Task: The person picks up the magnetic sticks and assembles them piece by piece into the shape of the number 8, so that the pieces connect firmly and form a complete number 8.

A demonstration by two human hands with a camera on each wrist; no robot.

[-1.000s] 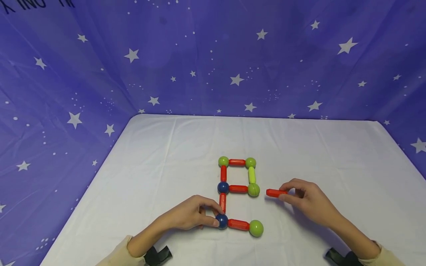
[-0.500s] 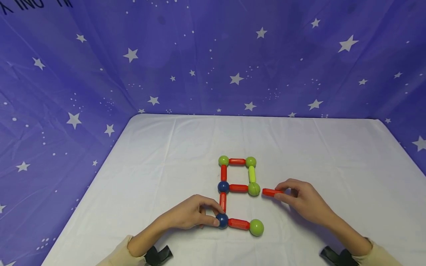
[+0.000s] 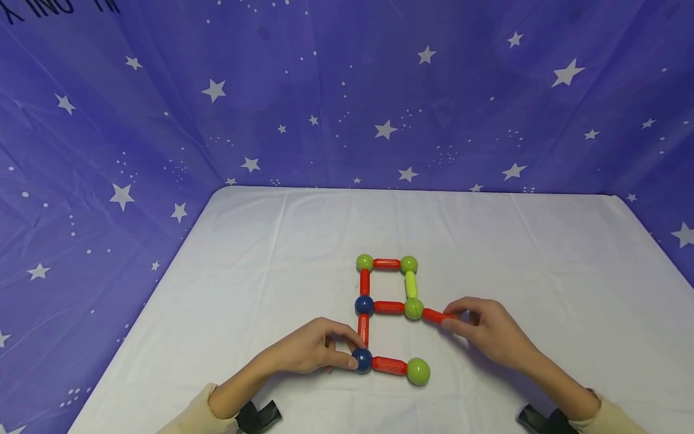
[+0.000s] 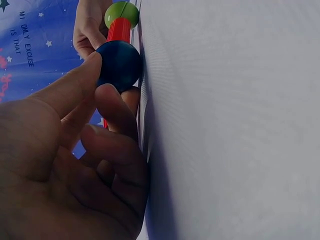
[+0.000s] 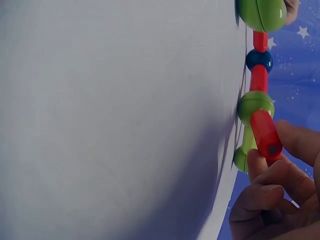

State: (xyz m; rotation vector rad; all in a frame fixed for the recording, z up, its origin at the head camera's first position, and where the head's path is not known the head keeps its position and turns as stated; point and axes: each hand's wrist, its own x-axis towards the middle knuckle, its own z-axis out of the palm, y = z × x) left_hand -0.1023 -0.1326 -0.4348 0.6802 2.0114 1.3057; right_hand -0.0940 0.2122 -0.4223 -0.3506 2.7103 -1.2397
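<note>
Red and lime sticks joined by green and blue balls lie on the white cloth as a square, with an open branch below. My left hand (image 3: 311, 348) pinches the near blue ball (image 3: 362, 360) at the lower left corner; its thumb and fingers sit around that ball (image 4: 120, 66) in the left wrist view. To the right, my right hand (image 3: 490, 328) pinches a red stick (image 3: 435, 316) by its outer end. The stick's other end meets the middle green ball (image 3: 414, 308), and the right wrist view shows this red stick (image 5: 266, 134) slanting off the ball.
From the near blue ball a red stick (image 3: 389, 365) runs right to a large green ball (image 3: 418, 371). The far blue ball (image 3: 364, 305) joins several sticks. A purple star-print sheet (image 3: 336, 90) rises behind the white table cloth (image 3: 282, 253).
My right hand has moved left, bringing the red stick from a gap beside the middle green ball to meet it. My left hand stays on the blue ball.
</note>
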